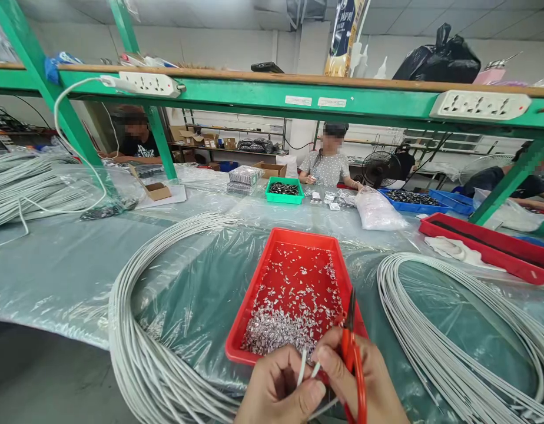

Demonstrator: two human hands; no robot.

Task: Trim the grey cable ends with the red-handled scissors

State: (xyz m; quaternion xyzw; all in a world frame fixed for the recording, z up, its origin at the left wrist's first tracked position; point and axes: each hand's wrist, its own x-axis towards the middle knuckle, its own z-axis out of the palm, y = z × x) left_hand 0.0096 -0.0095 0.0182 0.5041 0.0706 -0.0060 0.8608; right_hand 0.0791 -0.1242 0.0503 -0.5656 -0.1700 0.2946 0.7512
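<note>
Near edge crowded: left hand (278, 391) and right hand (364, 383) sit close together at the red tray (241, 330); red snips (354, 353) stand upright against its right rim; left cable bundle (139, 330) blocks the left flank; right cable bundle (453, 347) blocks the right; open plastic-covered table (69, 265) lies far left; beyond the tray, a clear strip before the green tray (284, 198); overhead, green shelf beam (298, 100) limits height.
</note>
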